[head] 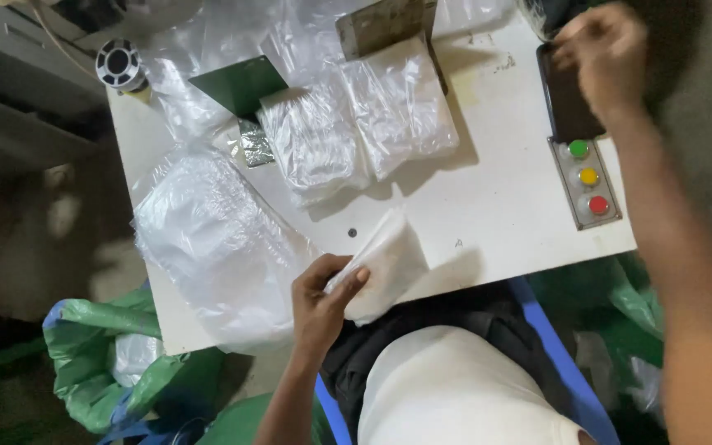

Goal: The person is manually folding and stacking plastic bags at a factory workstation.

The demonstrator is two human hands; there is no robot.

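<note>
Nearby, the left hand [323, 301] pinches a white packet [385, 264] at the table [488, 222] edge; the right hand [603, 53], fingers curled, touches a dark phone [569, 103] far right.

The right hand [599, 49] is motion-blurred; its fingers cannot be told apart, and it covers the top of the dark phone [569, 99]. The left hand [323, 301] hides part of the white packet [385, 264]. The contents of the clear bags [356, 132] cannot be made out. A reel [119, 64] sits half over the white table [488, 214]. The top edge cuts off a grey bracket [381, 25].
</note>
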